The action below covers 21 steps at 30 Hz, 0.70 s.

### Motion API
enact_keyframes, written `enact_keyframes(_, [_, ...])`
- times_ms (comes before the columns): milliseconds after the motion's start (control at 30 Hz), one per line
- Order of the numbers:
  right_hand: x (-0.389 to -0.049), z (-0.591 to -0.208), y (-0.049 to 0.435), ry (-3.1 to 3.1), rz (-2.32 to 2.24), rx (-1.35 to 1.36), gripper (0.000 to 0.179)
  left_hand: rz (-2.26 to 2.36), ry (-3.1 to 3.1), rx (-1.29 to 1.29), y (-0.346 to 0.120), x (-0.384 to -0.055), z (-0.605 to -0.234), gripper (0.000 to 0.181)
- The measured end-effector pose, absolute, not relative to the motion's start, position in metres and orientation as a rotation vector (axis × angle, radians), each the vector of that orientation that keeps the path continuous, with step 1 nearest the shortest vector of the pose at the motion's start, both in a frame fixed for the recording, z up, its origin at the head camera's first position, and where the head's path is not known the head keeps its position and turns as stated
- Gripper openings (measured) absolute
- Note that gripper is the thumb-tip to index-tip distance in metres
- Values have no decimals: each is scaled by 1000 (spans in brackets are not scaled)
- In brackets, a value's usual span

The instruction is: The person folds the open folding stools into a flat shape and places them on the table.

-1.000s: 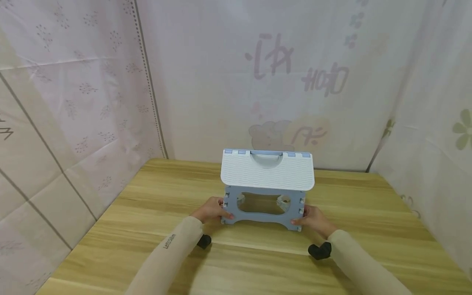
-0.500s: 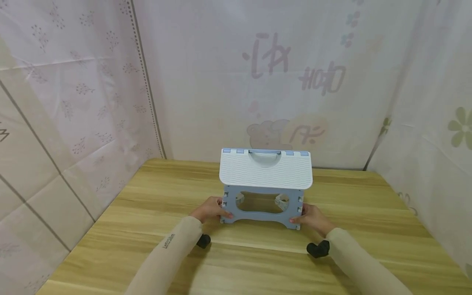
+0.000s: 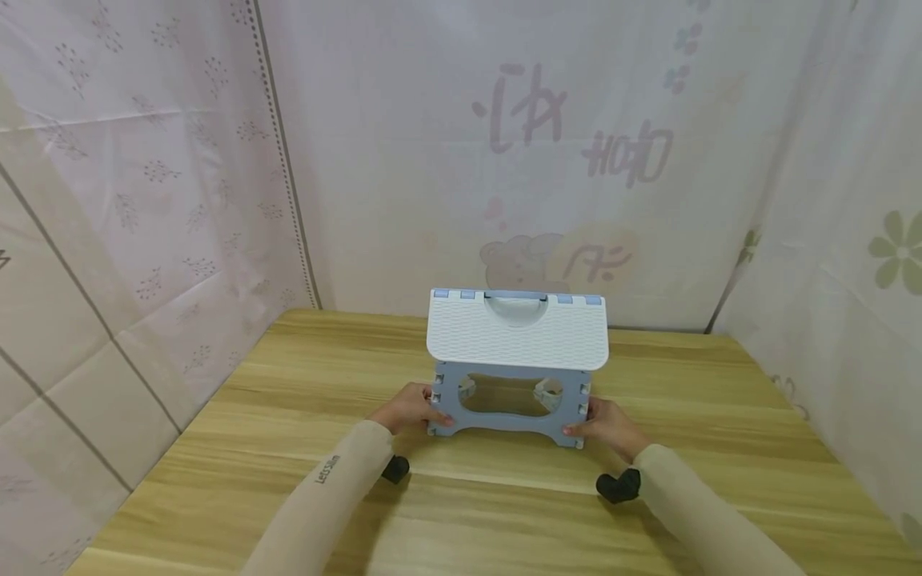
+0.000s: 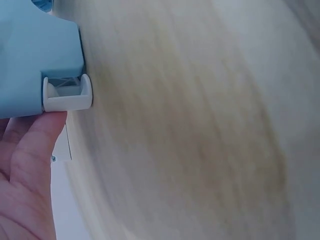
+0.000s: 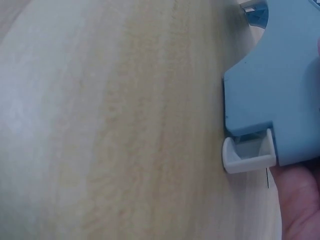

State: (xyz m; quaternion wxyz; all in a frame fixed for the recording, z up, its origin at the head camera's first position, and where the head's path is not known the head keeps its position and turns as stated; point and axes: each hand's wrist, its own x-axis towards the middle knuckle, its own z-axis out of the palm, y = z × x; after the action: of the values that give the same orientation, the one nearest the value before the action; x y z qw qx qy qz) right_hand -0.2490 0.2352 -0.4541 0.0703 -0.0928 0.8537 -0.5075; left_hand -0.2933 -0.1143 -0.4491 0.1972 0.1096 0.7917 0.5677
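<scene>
Now a blue-and-white plastic folding stool (image 3: pixel 514 364) is being pinched by the left hand (image 3: pixel 413 406) and right hand (image 3: pixel 611 424), its white seat (image 3: pixel 517 336) sloping: seemingly halfway, neither flattened nor fully folded.

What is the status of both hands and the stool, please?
Left hand, right hand gripping the stool at opposite sides. Stool standing on table. No obstacle visible.

Location presents as a small curtained-off booth, whether within a home or other premises cannot be determined, evidenced by creased pale cloth (image 3: pixel 389 128) printed with sprigs (image 3: pixel 161 171), a flower (image 3: pixel 902 252), lettering (image 3: pixel 627 152) and a cartoon bear (image 3: pixel 520 262), hung behind and along both sides of a wood-grain surface (image 3: pixel 684 384).
</scene>
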Motion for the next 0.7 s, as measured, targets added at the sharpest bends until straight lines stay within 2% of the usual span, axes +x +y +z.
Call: enact_keyframes(700, [-250,-457,235,2520,-1588,-309,58,1579,2213,312,-115,-295,-449,38])
